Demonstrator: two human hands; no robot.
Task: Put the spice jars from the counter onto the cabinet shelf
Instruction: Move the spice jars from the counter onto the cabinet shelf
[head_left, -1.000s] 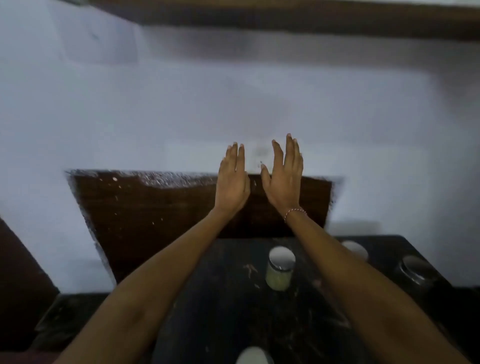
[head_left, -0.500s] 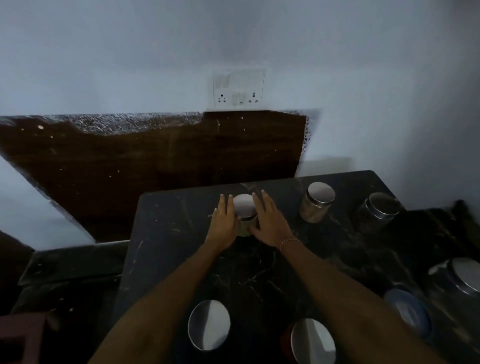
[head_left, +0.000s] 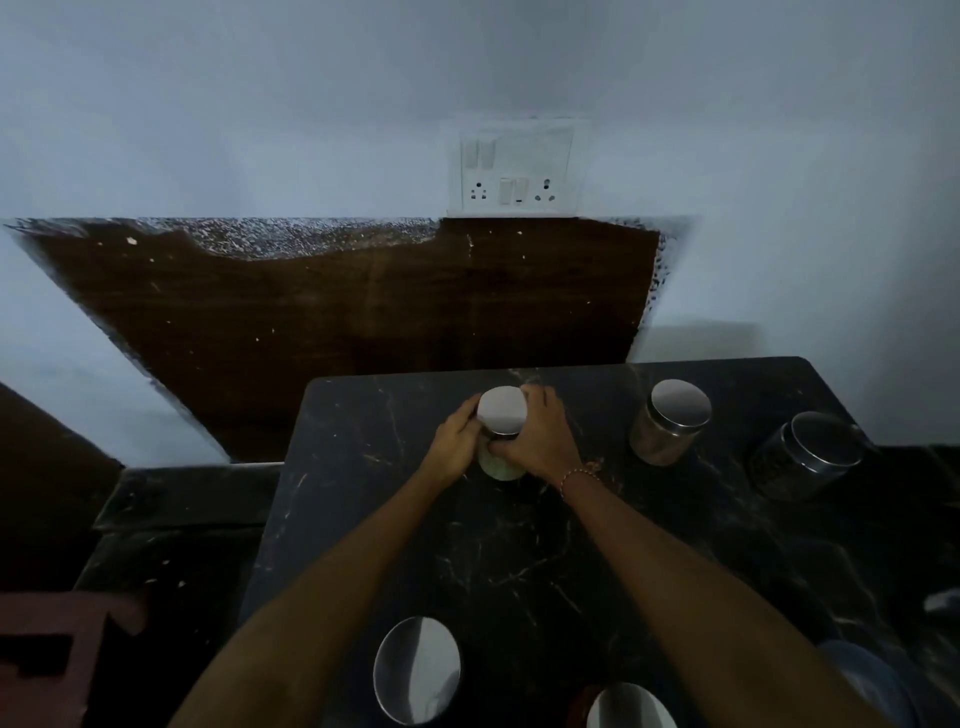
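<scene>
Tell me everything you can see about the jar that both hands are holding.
The held jar is a small clear jar with a flat, round, shiny metal lid and pale greenish contents. It stands upright near the back edge of the dark marble counter. The left hand grips its left side and the right hand wraps its right side, fingers curled just below the lid. Nothing else touches it.

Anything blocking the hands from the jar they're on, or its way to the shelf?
No. The left hand and right hand already grip the pale jar from both sides on the counter. The cabinet shelf isn't in view, so that path can't be judged.
</scene>
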